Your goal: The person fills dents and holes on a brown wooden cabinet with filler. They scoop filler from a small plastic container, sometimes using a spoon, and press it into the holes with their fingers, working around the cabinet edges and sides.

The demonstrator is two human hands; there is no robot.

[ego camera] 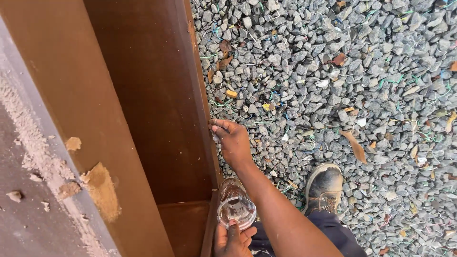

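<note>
1. Your left hand [232, 240] grips a clear plastic bottle [235, 205] from below, its neck tilted toward the rusty steel beam [157, 109].
2. The bottle sits just beside the beam's lower flange edge, near your knee.
3. Your right hand [233, 140], fingers curled, touches that same flange edge further up; whether it pinches anything, I cannot tell.
4. Right of the beam lies grey gravel [342, 71] with dry leaves; your black boot [324, 186] stands on it.
</note>
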